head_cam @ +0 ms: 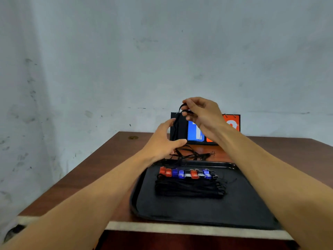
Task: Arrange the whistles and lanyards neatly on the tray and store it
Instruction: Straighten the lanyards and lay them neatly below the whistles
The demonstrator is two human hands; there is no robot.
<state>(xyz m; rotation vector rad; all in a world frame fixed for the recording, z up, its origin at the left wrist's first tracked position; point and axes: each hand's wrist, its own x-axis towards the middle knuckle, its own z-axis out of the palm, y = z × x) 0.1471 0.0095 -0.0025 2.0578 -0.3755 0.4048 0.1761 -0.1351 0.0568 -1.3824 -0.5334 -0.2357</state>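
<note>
A black tray (198, 212) lies on the wooden table. On it sits a row of red, blue and white whistles (187, 173) with their black lanyards (189, 189) folded in a bundle in front. My right hand (201, 114) is raised above the table's far side and pinches the top loop of a black lanyard (175, 127) that hangs down. My left hand (162, 141) is beside the hanging strands, fingers spread and curved around them; whether it touches them is unclear. More loose black lanyards (191, 154) lie tangled on the table behind the tray.
A flip scoreboard (194, 134) with a blue and an orange card stands upright at the back of the table (100, 168), against the grey wall. The table's front edge has a pale strip. A small round fitting (133, 137) sits at the table's far left.
</note>
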